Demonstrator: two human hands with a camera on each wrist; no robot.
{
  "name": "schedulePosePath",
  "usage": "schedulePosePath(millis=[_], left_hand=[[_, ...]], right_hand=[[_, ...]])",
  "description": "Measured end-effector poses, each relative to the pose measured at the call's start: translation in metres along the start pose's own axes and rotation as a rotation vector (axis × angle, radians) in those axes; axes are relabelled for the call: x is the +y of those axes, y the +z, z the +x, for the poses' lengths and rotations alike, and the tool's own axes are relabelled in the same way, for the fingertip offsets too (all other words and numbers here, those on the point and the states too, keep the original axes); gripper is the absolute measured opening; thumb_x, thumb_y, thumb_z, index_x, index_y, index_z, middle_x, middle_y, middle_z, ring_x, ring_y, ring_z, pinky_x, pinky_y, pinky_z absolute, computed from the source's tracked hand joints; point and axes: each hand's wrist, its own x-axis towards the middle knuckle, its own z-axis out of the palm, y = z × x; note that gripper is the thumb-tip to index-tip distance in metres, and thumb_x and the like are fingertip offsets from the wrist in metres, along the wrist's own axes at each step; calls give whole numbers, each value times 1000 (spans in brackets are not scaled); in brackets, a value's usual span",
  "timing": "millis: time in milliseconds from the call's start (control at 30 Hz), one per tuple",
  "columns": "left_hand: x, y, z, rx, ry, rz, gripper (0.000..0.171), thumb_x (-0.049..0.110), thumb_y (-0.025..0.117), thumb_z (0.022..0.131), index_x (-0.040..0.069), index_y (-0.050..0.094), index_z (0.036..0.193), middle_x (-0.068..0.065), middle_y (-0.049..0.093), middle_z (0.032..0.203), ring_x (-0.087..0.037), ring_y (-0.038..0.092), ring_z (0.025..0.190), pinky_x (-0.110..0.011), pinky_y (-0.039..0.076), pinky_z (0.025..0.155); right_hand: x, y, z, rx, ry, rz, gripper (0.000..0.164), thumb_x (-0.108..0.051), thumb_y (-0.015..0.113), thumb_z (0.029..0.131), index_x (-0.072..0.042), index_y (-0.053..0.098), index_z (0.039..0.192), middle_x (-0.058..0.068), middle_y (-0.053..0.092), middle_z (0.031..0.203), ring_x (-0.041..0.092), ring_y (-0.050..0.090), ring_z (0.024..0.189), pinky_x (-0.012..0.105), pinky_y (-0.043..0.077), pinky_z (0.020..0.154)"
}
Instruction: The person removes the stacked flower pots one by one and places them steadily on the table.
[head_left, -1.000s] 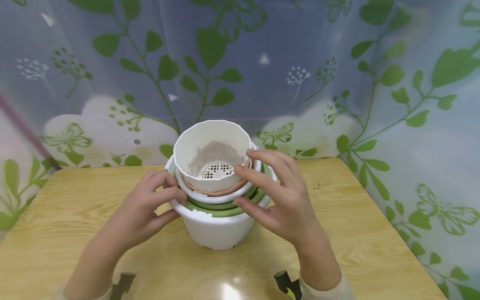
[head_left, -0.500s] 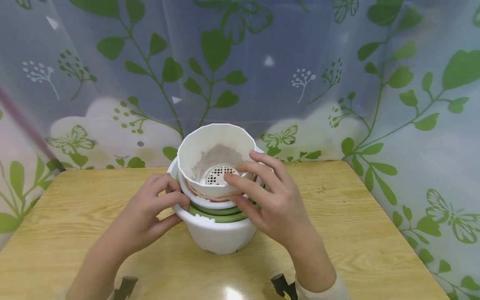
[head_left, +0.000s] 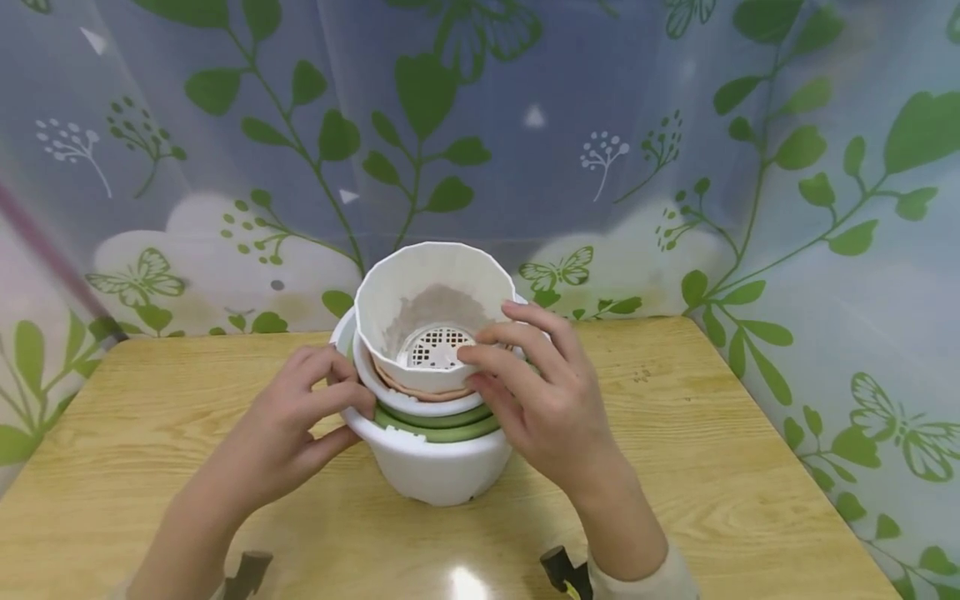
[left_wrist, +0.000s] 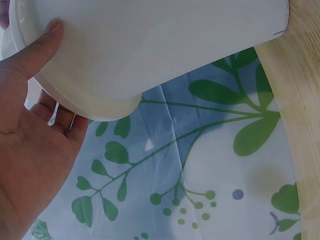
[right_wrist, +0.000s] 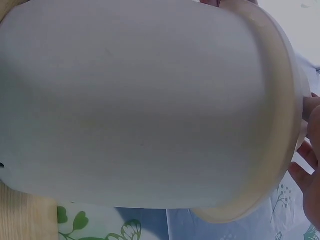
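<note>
A stack of nested flower pots stands upright in the middle of the head view. Outermost is a large white pot, whose side fills much of both wrist views. Inside it sit green pots, a smaller white pot and a thin peach-coloured rim. On top, a faceted white pot shows a perforated bottom and grey-brown residue inside. My left hand grips the outer pot's rim, thumb on the outside. With fingertips inside and thumb outside, my right hand pinches the faceted pot's wall at front right.
The stack rests on a wooden table close to its back edge. Behind and to the sides hangs a blue curtain with leaves and butterflies. Dark wrist-mount pieces show below each forearm.
My right hand has moved left, and its fingers have gone over the faceted pot's rim to the inside. The left hand keeps its hold on the outer rim.
</note>
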Motion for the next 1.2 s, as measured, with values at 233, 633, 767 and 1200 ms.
schedulePosePath(millis=[233, 633, 767, 1200], left_hand=[[1, -2, -2, 1, -18, 1, 33, 54, 54, 95, 24, 66, 89, 7, 53, 98, -21, 49, 107, -33, 38, 95], [2, -3, -3, 27, 2, 15, 31, 52, 55, 96, 24, 67, 89, 7, 53, 97, -22, 49, 105, -32, 38, 93], [2, -3, -4, 17, -4, 14, 31, 53, 55, 95, 25, 67, 89, 7, 53, 98, -22, 49, 106, -31, 38, 93], [2, 1, 0, 16, 18, -6, 31, 52, 56, 95, 24, 67, 90, 6, 53, 98, -22, 49, 105, -34, 38, 92]], right_hand=[[-1, 6, 2, 29, -6, 69, 12, -15, 66, 96, -4, 70, 100, 12, 65, 99, 38, 57, 114, 49, 45, 104], [-1, 11, 3, 91, -40, 73, 9, -13, 67, 95, -5, 71, 97, 11, 65, 96, 36, 60, 111, 47, 48, 101], [-1, 12, 2, 105, -50, 71, 9, -13, 66, 96, -5, 71, 97, 11, 65, 96, 36, 60, 110, 47, 49, 100], [-1, 8, 3, 154, -63, 80, 11, -12, 66, 96, -3, 72, 95, 12, 66, 94, 36, 62, 104, 45, 50, 99]])
